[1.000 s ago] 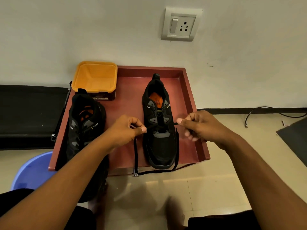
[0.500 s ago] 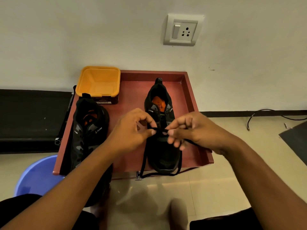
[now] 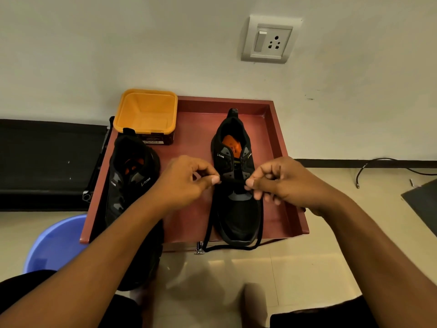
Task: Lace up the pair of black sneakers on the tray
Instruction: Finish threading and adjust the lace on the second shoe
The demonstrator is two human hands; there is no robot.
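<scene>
Two black sneakers with orange insoles stand on a red-brown tray (image 3: 279,147). The right sneaker (image 3: 236,209) points its toe toward me. A black lace (image 3: 233,248) runs across its lower eyelets, and both ends hang down past the toe over the tray's front edge. My left hand (image 3: 186,181) pinches the lace at the shoe's left side. At the shoe's right side my right hand (image 3: 281,183) pinches it between thumb and forefinger. The left sneaker (image 3: 128,185) lies at the tray's left edge, partly behind my left forearm.
An orange tub (image 3: 145,112) sits at the tray's back left corner. A blue plastic basin (image 3: 52,245) stands on the floor at the lower left. A wall socket (image 3: 269,39) is above, and a black cable (image 3: 387,162) lies on the floor at the right.
My hands first came together over the shoe's eyelets, then drew slightly apart again, each still pinching the lace. The lace now runs short and taut between them.
</scene>
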